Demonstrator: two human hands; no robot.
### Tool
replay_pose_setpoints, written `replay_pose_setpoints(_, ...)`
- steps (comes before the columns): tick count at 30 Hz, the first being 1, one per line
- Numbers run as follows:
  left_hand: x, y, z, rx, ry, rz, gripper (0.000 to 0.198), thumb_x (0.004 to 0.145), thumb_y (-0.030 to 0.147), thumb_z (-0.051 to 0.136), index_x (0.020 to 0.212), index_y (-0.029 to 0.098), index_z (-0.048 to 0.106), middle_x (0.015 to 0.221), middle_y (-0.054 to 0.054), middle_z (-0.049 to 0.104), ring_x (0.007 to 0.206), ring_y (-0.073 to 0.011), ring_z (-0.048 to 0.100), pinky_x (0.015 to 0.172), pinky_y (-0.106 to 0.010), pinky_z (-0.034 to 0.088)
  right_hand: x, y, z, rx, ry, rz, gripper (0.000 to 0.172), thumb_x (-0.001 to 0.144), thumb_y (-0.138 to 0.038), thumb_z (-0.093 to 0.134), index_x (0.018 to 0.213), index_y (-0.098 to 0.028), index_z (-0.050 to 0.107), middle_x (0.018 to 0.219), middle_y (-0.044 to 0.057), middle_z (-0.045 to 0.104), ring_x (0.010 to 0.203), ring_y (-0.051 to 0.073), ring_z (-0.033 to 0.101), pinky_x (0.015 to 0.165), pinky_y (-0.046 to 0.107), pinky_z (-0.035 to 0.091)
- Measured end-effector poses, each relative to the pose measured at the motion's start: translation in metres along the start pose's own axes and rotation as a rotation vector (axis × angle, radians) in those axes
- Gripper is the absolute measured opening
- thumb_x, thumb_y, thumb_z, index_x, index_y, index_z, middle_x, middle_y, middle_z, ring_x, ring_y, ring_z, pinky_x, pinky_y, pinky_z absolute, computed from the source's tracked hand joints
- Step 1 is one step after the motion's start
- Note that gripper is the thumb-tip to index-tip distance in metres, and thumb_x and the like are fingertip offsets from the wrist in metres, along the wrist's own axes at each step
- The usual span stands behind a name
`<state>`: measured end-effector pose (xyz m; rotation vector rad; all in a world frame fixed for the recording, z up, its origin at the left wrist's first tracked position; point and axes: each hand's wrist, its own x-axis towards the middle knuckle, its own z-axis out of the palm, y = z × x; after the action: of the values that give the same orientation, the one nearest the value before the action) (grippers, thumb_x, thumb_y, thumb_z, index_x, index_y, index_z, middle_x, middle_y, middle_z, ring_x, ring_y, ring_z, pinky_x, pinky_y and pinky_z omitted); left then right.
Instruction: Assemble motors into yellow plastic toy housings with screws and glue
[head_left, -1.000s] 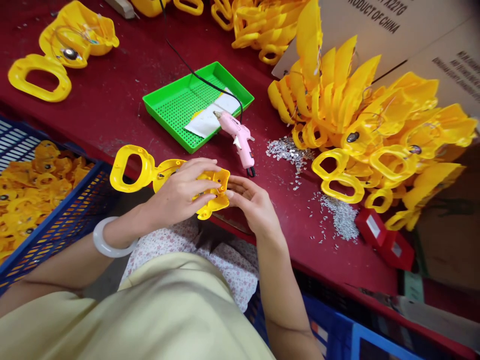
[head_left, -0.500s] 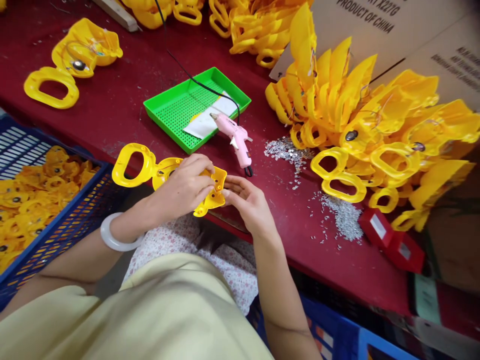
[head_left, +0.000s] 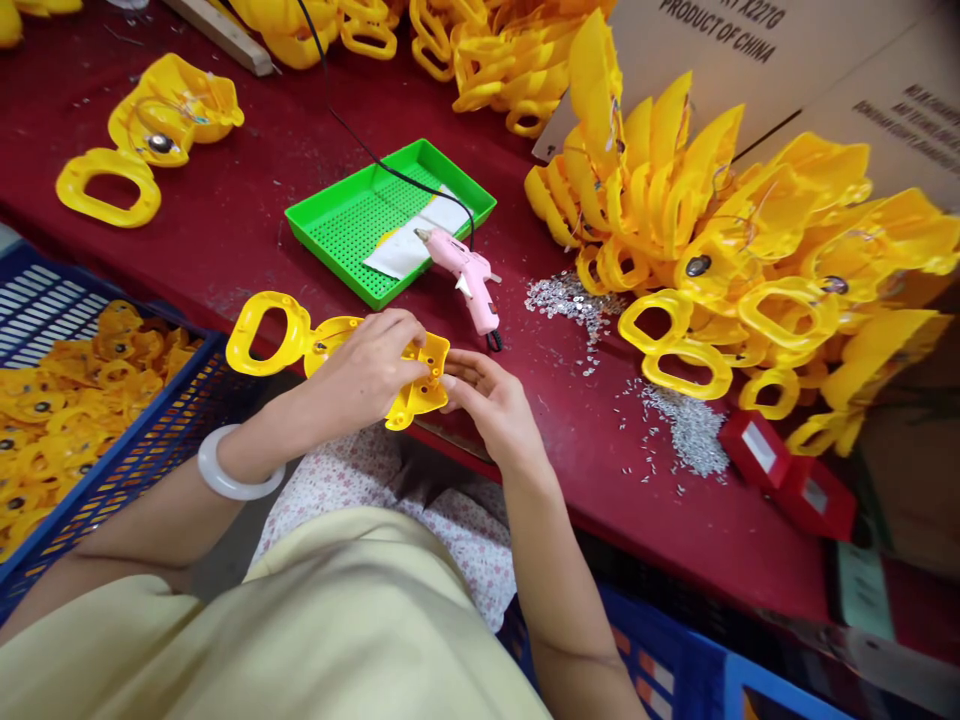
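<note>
Yellow casing: in hand, on the near side of the green tray, around the table edge; ring end points left.
Left hand: closed over the casing's middle, gripping it.
Right hand: thumb and fingers narrow at the casing's right end; can't tell if they clamp it or pinch something small.
Glue gun: pink, nozzle over the tray's right part, handle outside.
Washers: loose heap, right of tray.
Screws: farther right of tray, nearer the wearer.
Casing stack: right of tray, beyond the washers.
</note>
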<state>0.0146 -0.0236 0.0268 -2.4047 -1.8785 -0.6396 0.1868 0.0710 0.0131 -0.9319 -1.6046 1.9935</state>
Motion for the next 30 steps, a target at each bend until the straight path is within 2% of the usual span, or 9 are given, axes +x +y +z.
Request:
replay_pose_setpoints(5,0.000,-0.003,0.000,-0.074,0.015,0.003,0.018,0.095,0.020,0.050,0.094,0.015,0.067,0.108,-0.013,0.058,0.113,-0.0278,0.050,0.097,-0.046,0.048,-0.002,-0.003,0.000,-0.032,0.028,-0.010,0.040,0.070,-0.041,0.079,0.102,-0.021,0.067,0.104,0.004,0.071,0.080,0.014,0.065,0.063,0.027,0.060)
replay_pose_setpoints(8,-0.001,-0.002,-0.002,-0.139,0.061,-0.027,0.023,0.094,0.012,0.043,0.091,0.013,0.066,0.111,-0.014,0.059,0.115,-0.0266,0.052,0.099,-0.044,0.049,-0.003,-0.002,-0.001,-0.031,0.041,-0.011,0.040,0.070,-0.041,0.079,0.102,-0.021,0.067,0.106,0.004,0.071,0.081,0.014,0.066,0.065,0.028,0.061)
replay_pose_setpoints(11,-0.003,0.001,-0.006,-0.136,0.092,-0.077,0.028,0.092,0.007,0.038,0.095,0.013,0.064,0.117,-0.014,0.058,0.117,-0.0243,0.054,0.101,-0.041,0.049,-0.004,0.000,-0.001,0.001,0.063,-0.027,0.038,0.072,-0.040,0.078,0.103,-0.020,0.067,0.104,0.004,0.071,0.080,0.014,0.066,0.065,0.028,0.061)
replay_pose_setpoints(16,-0.013,-0.002,-0.015,-0.087,0.182,-0.127,0.027,0.095,0.011,0.039,0.106,0.013,0.064,0.120,-0.014,0.057,0.119,-0.0238,0.054,0.102,-0.041,0.049,-0.005,0.004,-0.002,0.052,0.101,-0.069,0.033,0.075,-0.037,0.075,0.102,-0.019,0.066,0.103,0.004,0.071,0.071,0.011,0.063,0.063,0.028,0.060)
replay_pose_setpoints(19,-0.025,-0.010,-0.021,-0.058,0.207,-0.161,0.025,0.098,0.020,0.042,0.109,0.013,0.064,0.121,-0.015,0.058,0.119,-0.0246,0.055,0.102,-0.043,0.048,-0.006,0.006,-0.003,0.060,0.116,-0.087,0.031,0.076,-0.035,0.073,0.102,-0.018,0.066,0.104,0.005,0.070,0.072,0.011,0.062,0.062,0.028,0.060)
replay_pose_setpoints(21,-0.036,-0.017,-0.025,-0.037,0.210,-0.174,0.028,0.098,0.032,0.048,0.111,0.014,0.064,0.122,-0.015,0.058,0.120,-0.0266,0.055,0.103,-0.045,0.047,-0.007,0.008,-0.004,0.056,0.137,-0.103,0.029,0.078,-0.034,0.072,0.102,-0.018,0.066,0.105,0.005,0.070,0.073,0.011,0.062,0.063,0.028,0.060)
replay_pose_setpoints(26,-0.066,-0.035,-0.037,0.052,0.087,-0.262,0.071,0.084,0.074,0.052,0.128,0.020,0.057,0.137,-0.017,0.051,0.134,-0.0344,0.043,0.113,-0.052,0.034,-0.008,0.013,-0.003,0.046,0.181,-0.139,0.026,0.079,-0.032,0.069,0.101,-0.019,0.066,0.105,0.006,0.070,0.072,0.010,0.062,0.063,0.028,0.060)
replay_pose_setpoints(30,-0.081,-0.045,-0.036,0.081,-0.020,-0.346,0.093,0.075,0.084,0.051,0.142,0.020,0.045,0.151,-0.019,0.038,0.142,-0.0392,0.030,0.116,-0.059,0.023,-0.012,0.017,0.003,-0.060,0.236,-0.186,0.024,0.081,-0.033,0.067,0.101,-0.019,0.065,0.102,0.005,0.071,0.070,0.011,0.063,0.063,0.029,0.061)
